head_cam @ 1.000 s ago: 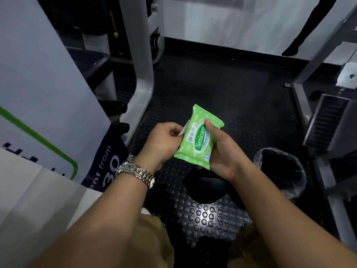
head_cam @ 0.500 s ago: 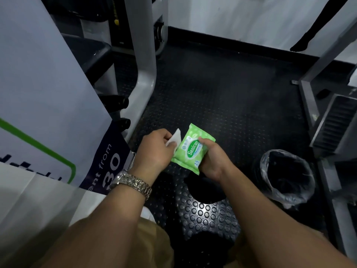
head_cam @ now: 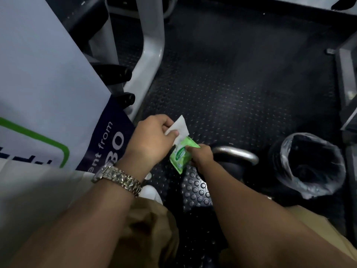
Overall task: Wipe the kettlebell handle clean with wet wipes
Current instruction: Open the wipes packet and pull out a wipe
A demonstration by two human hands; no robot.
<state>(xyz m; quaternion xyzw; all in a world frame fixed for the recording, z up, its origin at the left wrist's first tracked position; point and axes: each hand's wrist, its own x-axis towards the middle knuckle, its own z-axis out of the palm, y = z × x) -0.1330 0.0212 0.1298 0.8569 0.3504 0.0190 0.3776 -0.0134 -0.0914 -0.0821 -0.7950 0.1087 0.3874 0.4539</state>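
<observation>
Head view: the left hand [head_cam: 152, 138], a metal watch [head_cam: 117, 178] on its wrist, pinches a white wet wipe [head_cam: 180, 129] between thumb and curled fingers. The wipe's lower end sits in the mouth of the green wipe pack [head_cam: 181, 157], just below that pinch. The right hand [head_cam: 201, 154] grips the pack's far edge. The grey kettlebell handle [head_cam: 235, 153] lies just right of this grip on the studded floor mat [head_cam: 222, 93], with a bag-lined bin [head_cam: 309, 167] farther right
</observation>
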